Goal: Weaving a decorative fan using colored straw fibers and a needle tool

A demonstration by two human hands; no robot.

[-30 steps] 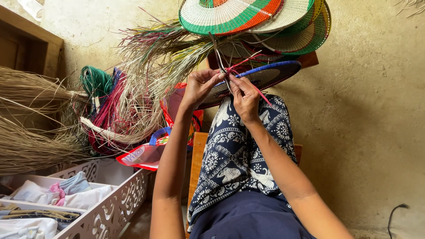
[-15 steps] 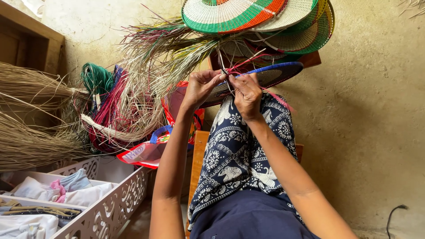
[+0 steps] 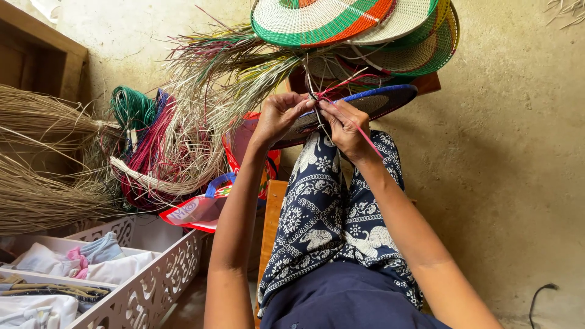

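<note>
Far left, bundles of dry straw (image 3: pixel 42 164) lie beside coils of green and red cord (image 3: pixel 143 140), above a white cut-out crate (image 3: pixel 152 280) of folded cloth. A red, blue-handled plastic bag (image 3: pixel 201 210) with a white label patch slumps just right of the coils. The left hand (image 3: pixel 277 119) is curled, fingertips pinched on the near rim of a flat woven disc (image 3: pixel 365 103), blue-edged with a grey centre. The right hand (image 3: pixel 346 125) meets it there, fingers closed on a pink strand (image 3: pixel 368 137) that slants down and right over the wrist. The disc rests above the patterned lap, its long axis running left to right, tilted up toward the right. Finished striped discs (image 3: pixel 353 24) are stacked above.
</note>
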